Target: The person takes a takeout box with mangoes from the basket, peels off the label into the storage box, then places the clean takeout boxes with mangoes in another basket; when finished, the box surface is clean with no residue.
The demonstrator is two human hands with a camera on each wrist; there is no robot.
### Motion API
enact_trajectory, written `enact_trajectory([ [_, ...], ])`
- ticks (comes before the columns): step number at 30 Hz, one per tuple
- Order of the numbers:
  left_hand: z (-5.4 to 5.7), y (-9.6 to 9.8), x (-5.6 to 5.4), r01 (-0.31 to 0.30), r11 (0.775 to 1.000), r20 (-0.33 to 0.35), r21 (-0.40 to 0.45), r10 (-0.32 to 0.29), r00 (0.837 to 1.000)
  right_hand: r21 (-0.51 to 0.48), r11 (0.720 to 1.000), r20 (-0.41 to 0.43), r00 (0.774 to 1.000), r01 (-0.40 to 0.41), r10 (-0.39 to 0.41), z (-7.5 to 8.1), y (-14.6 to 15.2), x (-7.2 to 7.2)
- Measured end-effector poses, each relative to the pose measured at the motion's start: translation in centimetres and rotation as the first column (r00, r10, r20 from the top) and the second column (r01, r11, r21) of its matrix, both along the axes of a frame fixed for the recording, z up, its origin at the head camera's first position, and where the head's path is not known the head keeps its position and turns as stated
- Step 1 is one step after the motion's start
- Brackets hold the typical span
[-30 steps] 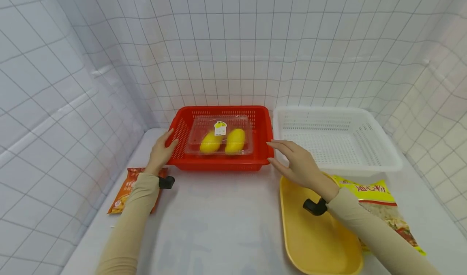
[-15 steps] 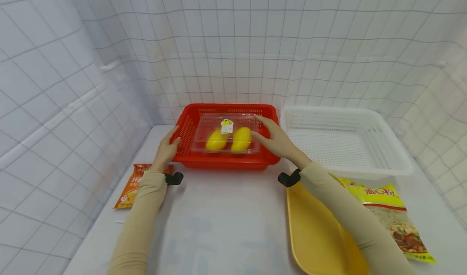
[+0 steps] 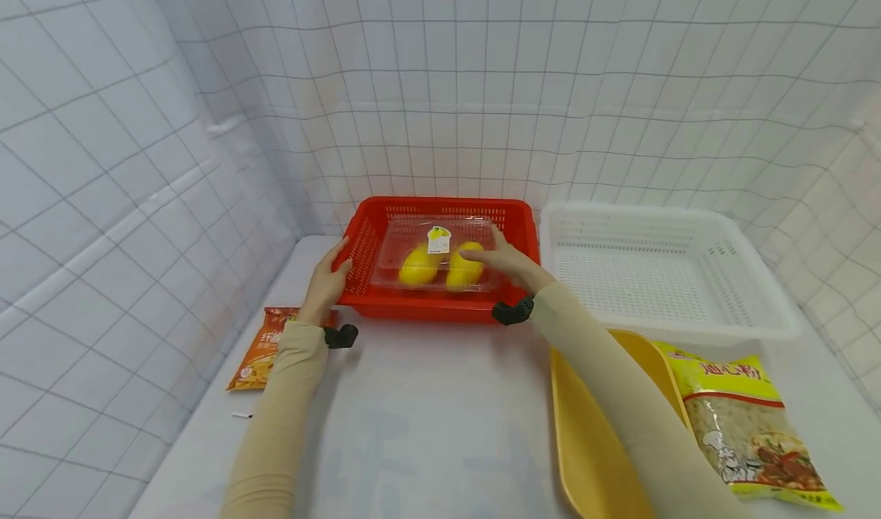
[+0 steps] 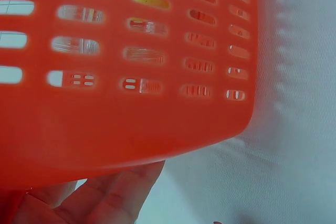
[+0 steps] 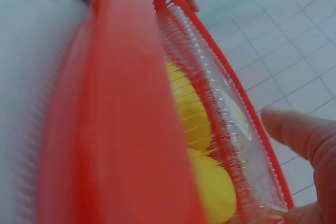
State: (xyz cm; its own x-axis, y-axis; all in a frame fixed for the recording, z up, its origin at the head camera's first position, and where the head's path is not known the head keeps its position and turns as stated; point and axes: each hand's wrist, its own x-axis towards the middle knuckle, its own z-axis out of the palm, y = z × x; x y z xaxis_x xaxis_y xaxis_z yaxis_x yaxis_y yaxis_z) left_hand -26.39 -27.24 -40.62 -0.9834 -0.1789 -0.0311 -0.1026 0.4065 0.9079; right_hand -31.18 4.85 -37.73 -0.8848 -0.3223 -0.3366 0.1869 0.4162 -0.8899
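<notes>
A red plastic basket (image 3: 427, 309) stands on the white table. Inside it lies a clear plastic fruit box (image 3: 407, 232) with a label and two yellow fruits (image 3: 418, 265), mango-like in shape. At the basket's left rim, my left hand (image 3: 325, 283) holds on with thumb and fingers on either side of the edge. My right hand (image 3: 515, 265) reaches over the basket's right rim, thumb and fingers spread about the right end of the box. In the right wrist view, the thumb (image 5: 294, 129) is apart from the box; whether the fingers touch it I cannot tell.
A white basket (image 3: 781, 328) stands right of the red one. In front lie a yellow tray (image 3: 592, 442), partly under my right sleeve, and a yellow bag of pasta (image 3: 750, 427). An orange snack packet (image 3: 264, 351) lies by my left forearm. Gridded cloth walls surround the table.
My right hand has moved left from outside the red basket's right rim to over the fruit box. My left hand has kept its place on the rim. The head view has shifted slightly.
</notes>
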Motion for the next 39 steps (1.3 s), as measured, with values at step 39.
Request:
enact_trajectory([
  [39, 0.3, 0.2, 0.2, -0.012, 1.000, 0.032, -0.012, 0.012, 0.999, -0.121, 0.985, -0.188, 0.971, 0.124, -0.145, 5.0, 5.9, 4.0],
])
